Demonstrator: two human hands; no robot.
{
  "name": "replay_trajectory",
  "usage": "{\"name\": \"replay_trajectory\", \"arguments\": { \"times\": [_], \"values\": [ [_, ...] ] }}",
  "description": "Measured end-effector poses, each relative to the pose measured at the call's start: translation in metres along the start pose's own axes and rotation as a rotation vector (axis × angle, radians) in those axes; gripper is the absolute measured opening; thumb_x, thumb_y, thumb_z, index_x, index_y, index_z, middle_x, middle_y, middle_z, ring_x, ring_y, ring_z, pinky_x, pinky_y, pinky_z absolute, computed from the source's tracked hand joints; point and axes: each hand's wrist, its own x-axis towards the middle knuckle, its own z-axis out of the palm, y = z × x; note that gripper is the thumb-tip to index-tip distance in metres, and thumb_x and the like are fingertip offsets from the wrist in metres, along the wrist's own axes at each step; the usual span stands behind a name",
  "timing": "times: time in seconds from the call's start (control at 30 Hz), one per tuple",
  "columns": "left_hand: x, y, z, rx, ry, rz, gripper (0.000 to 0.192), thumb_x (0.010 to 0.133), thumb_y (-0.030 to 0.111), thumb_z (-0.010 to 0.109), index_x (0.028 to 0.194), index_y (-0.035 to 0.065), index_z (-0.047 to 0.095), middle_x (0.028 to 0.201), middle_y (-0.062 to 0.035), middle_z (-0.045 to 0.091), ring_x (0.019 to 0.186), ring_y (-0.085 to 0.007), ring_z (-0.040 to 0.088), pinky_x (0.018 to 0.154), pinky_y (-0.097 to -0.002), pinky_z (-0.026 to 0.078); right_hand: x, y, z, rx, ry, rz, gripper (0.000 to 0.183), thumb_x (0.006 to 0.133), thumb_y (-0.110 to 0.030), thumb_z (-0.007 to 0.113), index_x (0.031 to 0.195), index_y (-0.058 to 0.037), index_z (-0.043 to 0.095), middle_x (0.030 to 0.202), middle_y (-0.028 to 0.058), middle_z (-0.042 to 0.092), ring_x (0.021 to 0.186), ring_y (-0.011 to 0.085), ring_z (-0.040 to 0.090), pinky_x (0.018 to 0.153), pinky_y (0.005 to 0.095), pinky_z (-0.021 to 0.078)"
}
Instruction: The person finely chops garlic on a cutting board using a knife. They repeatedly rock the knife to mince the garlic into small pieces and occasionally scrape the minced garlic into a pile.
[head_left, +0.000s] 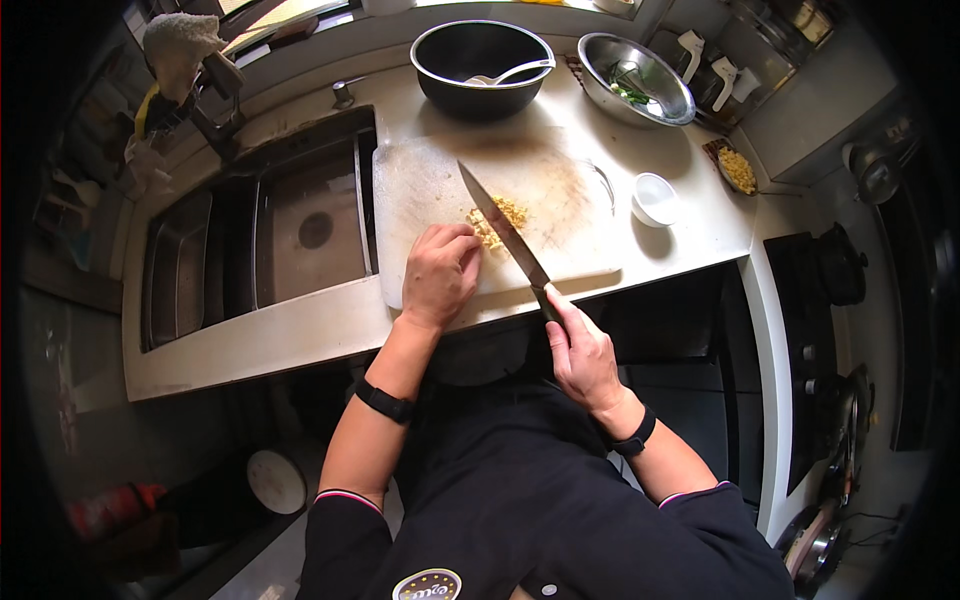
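Observation:
My right hand (583, 358) grips the dark handle of a long kitchen knife (504, 223). Its blade slants up and to the left over a white cutting board (420, 180) with brownish stains. Under and beside the blade lies a small pile of chopped pale-yellow food (484, 231), partly covered by the knife. My left hand (442, 271) is at the pile's near left side, over the board, its fingers curled and bunched. Whether anything is pinched between those fingertips is hidden.
A sink (300, 225) adjoins the board's left side. Behind the board stands a black pot (480, 97) with a white ladle (517, 73). To the right are a steel bowl (600, 86) with green vegetables, a small white bowl (655, 201) and a dish of yellow pieces (737, 169).

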Motion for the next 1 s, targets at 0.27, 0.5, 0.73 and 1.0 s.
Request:
{"name": "replay_trajectory", "arguments": {
  "times": [0.27,0.5,0.73,1.0],
  "values": [
    [-0.002,-0.004,0.002,0.013,-0.005,0.006,0.011,0.086,0.005,0.081,0.096,0.0027,0.079,0.108,-0.0101,0.079,0.103,-0.0321,0.072,0.094,-0.0413,0.059,0.003,0.002,0.0,0.007,0.04,-0.036,0.047,0.105,-0.009,0.067,0.152,-0.0124,0.062,0.107,0.0214,0.074,0.092,0.0474,0.072,0.076,0.0526,0.0598],
    [-0.002,-0.001,0.001,-0.058,0.011,-0.041,0.01,0.086,0.003,0.08,0.095,0.0024,0.077,0.106,-0.0112,0.078,0.104,-0.0335,0.072,0.094,-0.0427,0.058,0.006,0.001,-0.001,-0.017,-0.035,0.039,0.046,0.106,-0.011,0.067,0.151,-0.0129,0.062,0.113,0.0218,0.075,0.095,0.0472,0.073,0.078,0.0517,0.0608],
    [-0.003,-0.006,0.003,-0.032,0.028,-0.018,0.012,0.085,0.002,0.082,0.097,0.0014,0.08,0.11,-0.0131,0.079,0.103,-0.0339,0.073,0.093,-0.0417,0.06,0.013,0.0,0.004,-0.005,-0.016,-0.005,0.045,0.106,-0.012,0.066,0.151,-0.0127,0.062,0.115,0.022,0.075,0.096,0.0472,0.073,0.079,0.0526,0.061],
    [-0.004,-0.005,0.003,-0.04,0.021,-0.024,0.014,0.084,0.001,0.079,0.098,0.0002,0.079,0.111,-0.0142,0.079,0.103,-0.0341,0.073,0.094,-0.0416,0.06,0.013,0.0,0.005,-0.019,0.009,-0.019,0.045,0.106,-0.012,0.066,0.151,-0.0135,0.062,0.114,0.0222,0.076,0.094,0.0474,0.074,0.078,0.0528,0.0614]
  ]
}}
